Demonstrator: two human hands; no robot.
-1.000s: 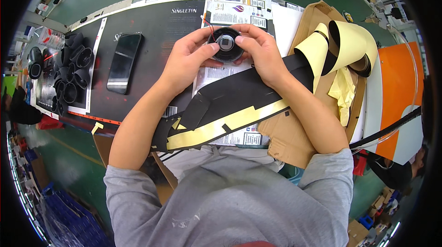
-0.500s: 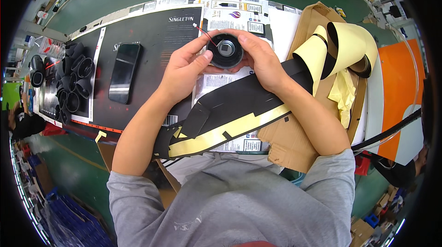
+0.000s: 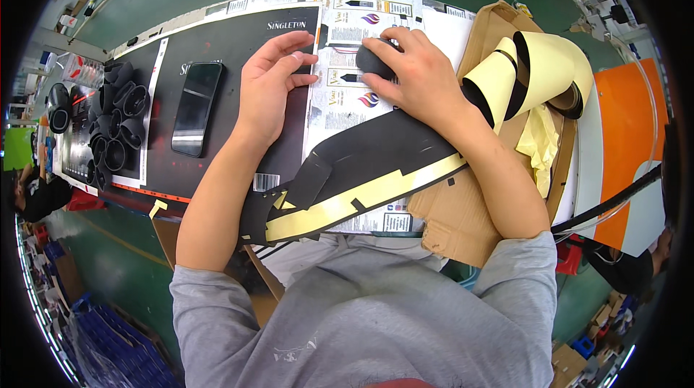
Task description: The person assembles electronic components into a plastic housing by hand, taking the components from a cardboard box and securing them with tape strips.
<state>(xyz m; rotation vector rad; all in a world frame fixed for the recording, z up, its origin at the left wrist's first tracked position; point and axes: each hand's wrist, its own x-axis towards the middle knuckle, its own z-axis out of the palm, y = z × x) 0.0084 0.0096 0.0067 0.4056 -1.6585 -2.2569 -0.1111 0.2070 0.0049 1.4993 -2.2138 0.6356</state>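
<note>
My right hand (image 3: 416,73) is curled over a dark round speaker housing (image 3: 373,61) on the printed paper covering the table. The housing's smooth rounded side shows; its speaker face and red wire are out of sight. To its left, my left hand (image 3: 271,84) hovers with fingers apart and nothing in it. Below both hands lies a long black foam strip (image 3: 376,148) with a yellow backing band (image 3: 361,203) along its near edge. My right wrist passes over the strip's right part.
A black phone (image 3: 197,109) rests on the dark board at left, beyond it a heap of black ring-shaped housings (image 3: 116,120). At right, a cardboard tray (image 3: 473,44) holds a curling roll of yellow-backed strip (image 3: 557,62) and crumpled yellow paper (image 3: 538,146). Farther right stands an orange panel (image 3: 627,135).
My left hand has let go of the speaker housing and drawn left. The housing has turned, hiding its speaker face and wire, and moved slightly right and away under my right hand.
</note>
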